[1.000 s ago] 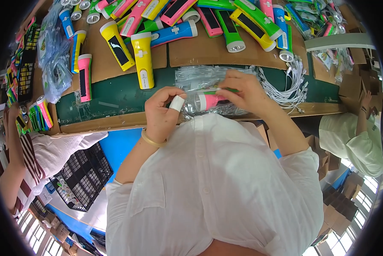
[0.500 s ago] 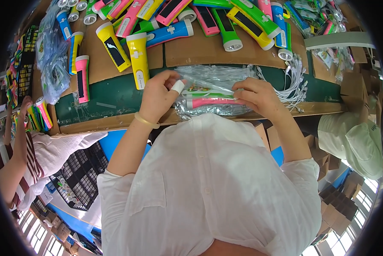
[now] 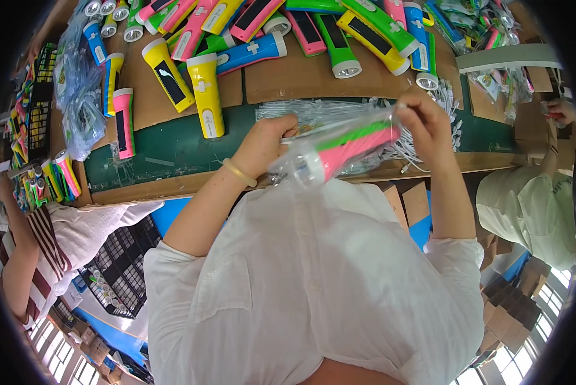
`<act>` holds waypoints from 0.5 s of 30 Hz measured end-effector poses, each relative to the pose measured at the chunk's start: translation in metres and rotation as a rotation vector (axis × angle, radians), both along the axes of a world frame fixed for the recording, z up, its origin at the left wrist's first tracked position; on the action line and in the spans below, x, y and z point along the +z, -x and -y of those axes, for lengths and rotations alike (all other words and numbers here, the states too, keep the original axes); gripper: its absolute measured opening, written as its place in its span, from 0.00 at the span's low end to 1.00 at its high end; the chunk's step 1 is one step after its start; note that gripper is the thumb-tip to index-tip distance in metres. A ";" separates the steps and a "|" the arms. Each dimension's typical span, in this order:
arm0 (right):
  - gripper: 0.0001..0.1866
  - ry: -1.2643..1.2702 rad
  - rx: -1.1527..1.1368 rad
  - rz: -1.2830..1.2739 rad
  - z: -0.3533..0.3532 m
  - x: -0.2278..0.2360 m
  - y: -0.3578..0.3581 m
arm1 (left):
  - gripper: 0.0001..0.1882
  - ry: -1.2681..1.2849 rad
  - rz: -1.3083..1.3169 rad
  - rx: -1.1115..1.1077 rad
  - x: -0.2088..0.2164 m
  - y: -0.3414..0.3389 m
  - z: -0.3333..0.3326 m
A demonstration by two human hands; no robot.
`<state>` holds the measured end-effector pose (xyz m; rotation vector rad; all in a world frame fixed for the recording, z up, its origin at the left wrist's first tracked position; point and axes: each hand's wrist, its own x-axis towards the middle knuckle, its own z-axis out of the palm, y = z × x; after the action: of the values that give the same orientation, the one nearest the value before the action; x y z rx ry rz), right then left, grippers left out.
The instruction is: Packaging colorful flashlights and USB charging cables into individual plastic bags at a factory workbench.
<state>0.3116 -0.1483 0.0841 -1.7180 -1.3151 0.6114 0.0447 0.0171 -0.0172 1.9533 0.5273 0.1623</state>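
A pink and green flashlight (image 3: 352,149) lies inside a clear plastic bag (image 3: 310,142), lifted above the table's near edge and tilted, its white lamp end toward the lower left. My right hand (image 3: 426,128) is closed on the bagged flashlight at its upper right end. At the bag's left side, my left hand (image 3: 262,147) is closed, fingers pinched on the plastic; the fingertips are partly hidden. Beneath and behind the flashlight lies a pile of flat clear bags (image 3: 339,109). White cables (image 3: 455,96) are heaped beyond my right hand.
Many coloured flashlights (image 3: 207,96) cover the cardboard (image 3: 281,80) on the green table (image 3: 153,154). Bunched plastic bags (image 3: 82,96) lie at the left, bagged flashlights (image 3: 493,38) at the far right. Co-workers (image 3: 528,212) sit on both sides. A black wire basket (image 3: 124,263) stands lower left.
Both hands have lifted the bagged flashlight off the pile, its right end raised. My right hand has moved right and up; my left hand has turned and closed.
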 end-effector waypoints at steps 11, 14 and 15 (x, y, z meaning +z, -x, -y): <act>0.13 -0.305 -0.447 0.032 -0.111 0.064 -0.170 | 0.06 -0.032 0.020 0.217 0.002 0.016 0.032; 0.18 -0.227 -0.832 0.457 -0.104 0.096 -0.291 | 0.07 0.032 0.122 0.246 0.014 0.013 0.035; 0.20 -0.217 -0.947 0.601 -0.097 0.098 -0.332 | 0.07 0.101 0.195 0.269 0.013 0.011 0.032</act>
<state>0.6440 -0.0517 0.1819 -2.1347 -0.7172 -0.6023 0.0335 -0.0154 -0.0041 1.7407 0.6539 0.4823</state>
